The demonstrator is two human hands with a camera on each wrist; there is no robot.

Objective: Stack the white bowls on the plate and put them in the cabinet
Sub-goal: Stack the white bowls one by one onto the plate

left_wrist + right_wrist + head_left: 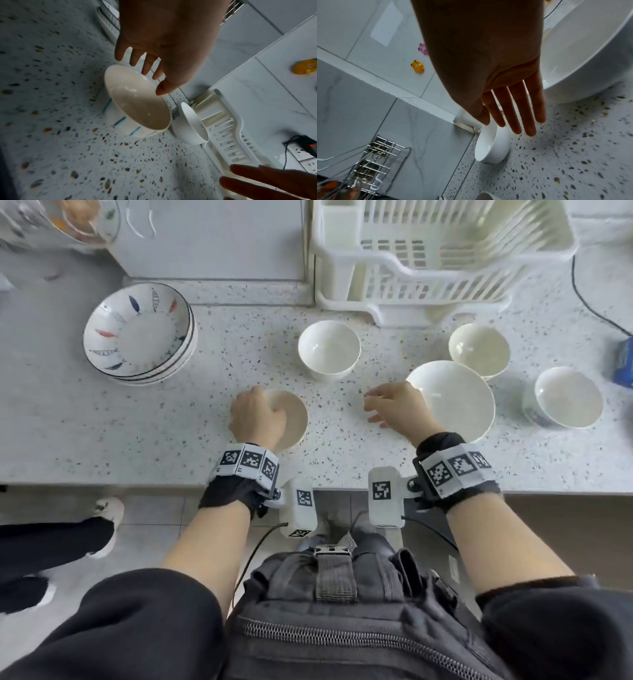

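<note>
Head view: left hand [257, 416] hovers over a white bowl [296, 419], fingers [147, 63] loosely spread at its rim; right hand [397, 407] flat, fingers [516, 105] straight and wide, plate [459, 405] just right.

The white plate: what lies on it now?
Nothing lies on the visible surface of the white plate. The right hand hides part of its rim, so that bit is unknown.

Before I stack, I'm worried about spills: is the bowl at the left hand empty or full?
Empty. In the left wrist view the bowl shows a bare, glossy inside, nothing in it.
</note>
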